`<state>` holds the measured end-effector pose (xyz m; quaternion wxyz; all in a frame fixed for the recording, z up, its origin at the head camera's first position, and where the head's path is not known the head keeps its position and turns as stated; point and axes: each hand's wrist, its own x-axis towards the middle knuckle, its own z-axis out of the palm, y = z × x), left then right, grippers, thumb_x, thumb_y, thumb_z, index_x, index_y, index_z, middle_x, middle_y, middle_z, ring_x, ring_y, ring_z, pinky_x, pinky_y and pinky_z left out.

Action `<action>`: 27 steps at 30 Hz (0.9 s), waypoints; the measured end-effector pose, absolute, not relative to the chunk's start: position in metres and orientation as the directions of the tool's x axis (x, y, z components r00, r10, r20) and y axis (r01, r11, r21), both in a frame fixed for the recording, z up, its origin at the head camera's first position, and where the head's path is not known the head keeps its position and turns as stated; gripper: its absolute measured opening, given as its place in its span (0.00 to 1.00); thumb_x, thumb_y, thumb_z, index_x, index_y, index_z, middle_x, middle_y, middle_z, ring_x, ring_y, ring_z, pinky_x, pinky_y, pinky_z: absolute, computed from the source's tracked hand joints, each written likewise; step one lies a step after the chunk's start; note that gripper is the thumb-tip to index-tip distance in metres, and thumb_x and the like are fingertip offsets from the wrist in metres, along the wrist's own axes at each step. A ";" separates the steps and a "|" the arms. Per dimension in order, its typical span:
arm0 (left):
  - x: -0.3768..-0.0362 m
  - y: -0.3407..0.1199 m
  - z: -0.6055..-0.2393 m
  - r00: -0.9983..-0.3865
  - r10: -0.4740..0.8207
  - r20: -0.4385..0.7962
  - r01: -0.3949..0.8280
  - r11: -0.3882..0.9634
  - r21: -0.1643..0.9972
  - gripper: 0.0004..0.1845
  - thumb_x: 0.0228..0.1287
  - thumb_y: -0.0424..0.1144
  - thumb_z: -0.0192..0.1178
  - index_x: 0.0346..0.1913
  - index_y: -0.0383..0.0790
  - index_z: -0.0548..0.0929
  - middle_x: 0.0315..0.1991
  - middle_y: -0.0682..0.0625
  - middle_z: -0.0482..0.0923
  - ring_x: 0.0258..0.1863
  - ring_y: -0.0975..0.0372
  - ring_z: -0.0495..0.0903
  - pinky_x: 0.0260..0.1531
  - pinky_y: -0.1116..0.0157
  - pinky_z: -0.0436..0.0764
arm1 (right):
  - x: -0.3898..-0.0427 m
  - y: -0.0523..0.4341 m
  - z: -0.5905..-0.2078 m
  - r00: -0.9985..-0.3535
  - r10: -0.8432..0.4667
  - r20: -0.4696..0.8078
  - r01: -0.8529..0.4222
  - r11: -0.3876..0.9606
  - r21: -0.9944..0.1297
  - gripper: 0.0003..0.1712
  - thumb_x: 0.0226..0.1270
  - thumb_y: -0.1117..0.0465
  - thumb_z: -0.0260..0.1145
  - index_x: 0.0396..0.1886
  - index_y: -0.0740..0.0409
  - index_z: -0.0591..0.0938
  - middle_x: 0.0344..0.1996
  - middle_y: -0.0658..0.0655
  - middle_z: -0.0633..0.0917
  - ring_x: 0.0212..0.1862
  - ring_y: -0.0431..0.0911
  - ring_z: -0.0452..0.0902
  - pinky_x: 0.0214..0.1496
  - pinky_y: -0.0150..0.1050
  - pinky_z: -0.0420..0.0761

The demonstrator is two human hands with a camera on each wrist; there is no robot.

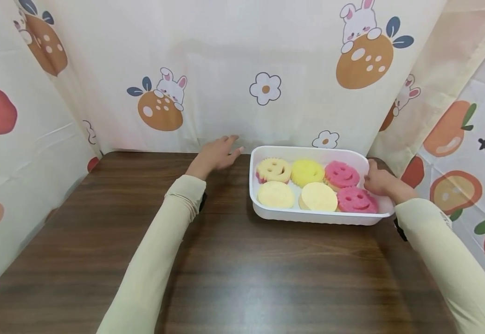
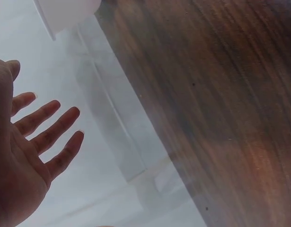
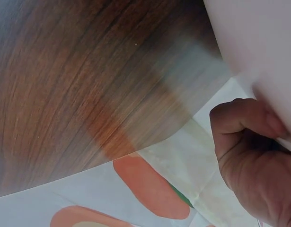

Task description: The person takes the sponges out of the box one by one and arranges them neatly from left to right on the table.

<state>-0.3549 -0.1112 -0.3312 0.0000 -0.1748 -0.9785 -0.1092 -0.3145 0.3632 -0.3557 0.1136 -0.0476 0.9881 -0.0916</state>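
Dark wood-grain tabletop [image 1: 234,260]: white rectangular plastic tray [image 1: 317,218] near right edge, rim grasped by right hand [image 1: 378,182]; left hand [image 1: 217,155] released, fingers spread.

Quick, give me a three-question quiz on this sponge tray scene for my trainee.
1. True or false: the left hand holds a round smiley sponge.
2. How many round foam sponges lie in the white rectangular plastic tray?
3. Which hand touches that tray? A: left. B: right. C: both.

Key
1. False: its fingers are spread and empty, above the dark brown wooden table, left of the tray.
2. Six, in two rows of three: two pink smiley sponges at the right end, the rest yellow or cream.
3. B: the right hand has its grip on the tray's right rim.
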 end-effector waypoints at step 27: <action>-0.358 -0.086 -0.323 -0.921 0.387 0.043 0.386 0.894 0.227 0.33 0.77 0.59 0.40 0.78 0.48 0.56 0.76 0.42 0.61 0.74 0.48 0.63 0.72 0.48 0.65 | -0.316 0.366 -0.357 -0.972 -0.124 -0.199 -0.089 0.980 -0.178 0.42 0.71 0.63 0.46 0.68 0.86 0.36 0.53 0.91 0.68 0.60 0.78 0.68 0.65 0.69 0.66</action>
